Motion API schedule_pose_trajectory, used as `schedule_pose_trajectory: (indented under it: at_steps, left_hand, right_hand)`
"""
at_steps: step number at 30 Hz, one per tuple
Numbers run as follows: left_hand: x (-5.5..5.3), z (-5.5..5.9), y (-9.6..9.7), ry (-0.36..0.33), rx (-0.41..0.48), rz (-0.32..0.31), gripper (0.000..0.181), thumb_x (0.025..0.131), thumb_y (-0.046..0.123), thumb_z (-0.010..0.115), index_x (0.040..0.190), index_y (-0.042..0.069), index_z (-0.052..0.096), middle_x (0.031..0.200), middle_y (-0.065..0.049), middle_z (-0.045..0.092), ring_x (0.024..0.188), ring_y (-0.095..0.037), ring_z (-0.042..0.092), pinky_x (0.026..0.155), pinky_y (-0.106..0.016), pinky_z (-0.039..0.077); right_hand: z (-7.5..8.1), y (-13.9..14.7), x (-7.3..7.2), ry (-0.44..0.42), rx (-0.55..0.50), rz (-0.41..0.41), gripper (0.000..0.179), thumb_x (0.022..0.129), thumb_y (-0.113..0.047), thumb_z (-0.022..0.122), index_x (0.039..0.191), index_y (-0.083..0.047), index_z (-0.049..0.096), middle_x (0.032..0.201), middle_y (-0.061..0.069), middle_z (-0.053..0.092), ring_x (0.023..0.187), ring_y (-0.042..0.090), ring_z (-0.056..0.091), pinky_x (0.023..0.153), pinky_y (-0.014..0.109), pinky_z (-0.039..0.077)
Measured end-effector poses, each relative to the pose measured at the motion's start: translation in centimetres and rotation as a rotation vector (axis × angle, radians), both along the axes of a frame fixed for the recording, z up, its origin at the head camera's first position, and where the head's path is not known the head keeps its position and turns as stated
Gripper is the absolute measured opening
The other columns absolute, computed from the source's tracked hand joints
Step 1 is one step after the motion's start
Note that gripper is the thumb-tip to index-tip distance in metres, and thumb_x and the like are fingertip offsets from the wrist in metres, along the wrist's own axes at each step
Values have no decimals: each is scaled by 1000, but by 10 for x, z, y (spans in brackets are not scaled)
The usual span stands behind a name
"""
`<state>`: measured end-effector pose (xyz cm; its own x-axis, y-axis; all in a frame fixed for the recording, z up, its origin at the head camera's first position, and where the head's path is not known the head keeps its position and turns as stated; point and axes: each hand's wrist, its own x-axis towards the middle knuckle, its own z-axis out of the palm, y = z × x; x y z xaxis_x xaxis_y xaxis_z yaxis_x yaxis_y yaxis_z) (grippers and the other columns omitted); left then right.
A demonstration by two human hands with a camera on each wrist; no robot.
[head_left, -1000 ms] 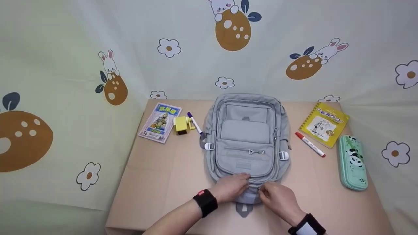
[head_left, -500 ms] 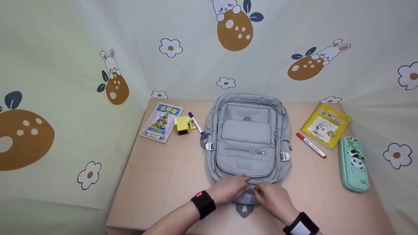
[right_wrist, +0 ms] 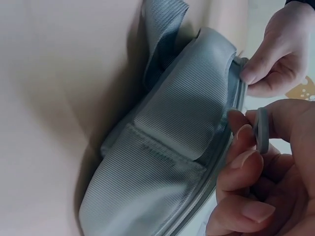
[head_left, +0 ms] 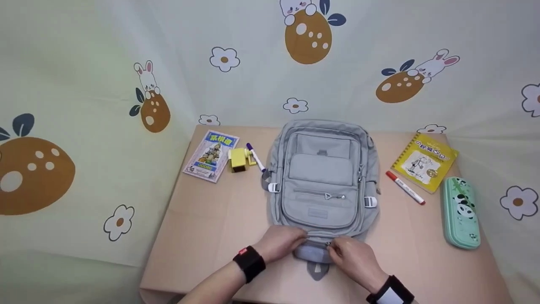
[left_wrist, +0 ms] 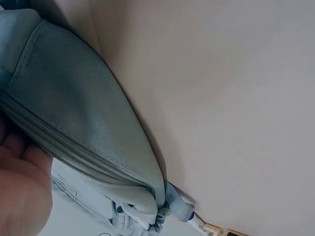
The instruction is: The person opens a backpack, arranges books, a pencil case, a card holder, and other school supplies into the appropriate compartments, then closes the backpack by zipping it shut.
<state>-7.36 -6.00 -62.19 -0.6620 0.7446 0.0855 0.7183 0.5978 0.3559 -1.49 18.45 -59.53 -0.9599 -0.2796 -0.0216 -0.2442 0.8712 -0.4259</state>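
Observation:
A grey backpack [head_left: 319, 213] lies front side up on the table, its looped end strap [head_left: 317, 270] toward the person. At its near end my left hand [head_left: 279, 244] pinches the fabric edge beside the zip, thumb against fingers, as the right wrist view shows. My right hand [head_left: 357, 258] holds a zipper pull [right_wrist: 262, 130] between thumb and curled fingers, just right of the left hand. The zip track [left_wrist: 74, 142] runs along the bag's edge in the left wrist view. Part of the left hand's fingertips is hidden behind that edge.
Left of the bag are a comic book [head_left: 211, 156], a yellow pencil sharpener [head_left: 238, 159] and a purple-capped marker [head_left: 255, 157]. To the right lie a red-capped marker [head_left: 406, 188], a yellow spiral notebook [head_left: 426, 162] and a green panda pencil case [head_left: 461, 213].
My right hand has moved left along the near zip with the pull. The left hand, earlier laid over the bag's near end, has drawn back left and now pinches the edge.

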Motion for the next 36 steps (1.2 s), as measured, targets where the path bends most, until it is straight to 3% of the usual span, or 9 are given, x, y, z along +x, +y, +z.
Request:
schedule_pose_trajectory:
  at_steps: [11, 17, 21, 24, 27, 31, 36]
  left_hand:
    - [0, 0, 4, 20, 9, 30, 18, 105, 29, 59, 96, 23, 74, 80, 12, 68, 72, -5, 64, 65, -22, 50]
    - [1, -2, 4, 9, 4, 47, 19, 105, 30, 58, 101, 24, 76, 87, 13, 71, 76, -6, 67, 67, -23, 52]
    - [2, -3, 2, 2, 18, 53, 18, 105, 30, 59, 105, 25, 77, 94, 14, 74, 81, -5, 69, 70, -23, 53]
    - [1, -4, -1, 19, 27, 25, 18, 104, 29, 61, 109, 24, 77, 99, 14, 74, 86, -4, 69, 73, -22, 53]
    - [-4, -5, -11, 53, 33, -36, 18, 104, 28, 62, 111, 22, 76, 107, 12, 74, 101, -6, 69, 87, -24, 54]
    - [-18, -8, -35, 100, 51, -122, 20, 103, 27, 63, 114, 16, 76, 114, 3, 74, 118, -16, 65, 109, -38, 44]
    - [-36, -10, -68, 134, 44, -157, 23, 102, 25, 64, 118, 14, 76, 126, -4, 71, 127, -23, 60, 114, -48, 38]
  right_hand:
    - [1, -13, -4, -10, -25, 23, 13, 90, -19, 73, 79, -24, 66, 71, -16, 54, 61, 1, 48, 54, 25, 43]
    - [-2, -24, -8, 65, -40, 59, 16, 90, -18, 74, 78, -21, 65, 70, -13, 56, 60, 5, 53, 55, 28, 46]
    - [-2, -27, -10, 53, -49, 53, 14, 91, -18, 74, 78, -20, 67, 71, -11, 58, 62, 6, 55, 57, 29, 48]
    - [-1, -25, -10, 13, -62, 34, 13, 91, -19, 73, 79, -20, 68, 69, -13, 54, 60, 4, 50, 54, 27, 44]
    - [0, -23, -10, -32, -78, 22, 13, 92, -20, 72, 80, -21, 68, 67, -16, 49, 57, 1, 45, 51, 24, 39]
    - [0, -20, -10, -48, -84, 19, 12, 93, -22, 71, 81, -23, 68, 68, -17, 48, 57, 0, 44, 50, 22, 38]
    - [-1, -16, -8, -16, -73, 20, 14, 92, -23, 73, 79, -26, 67, 68, -18, 48, 59, -1, 45, 52, 22, 39]
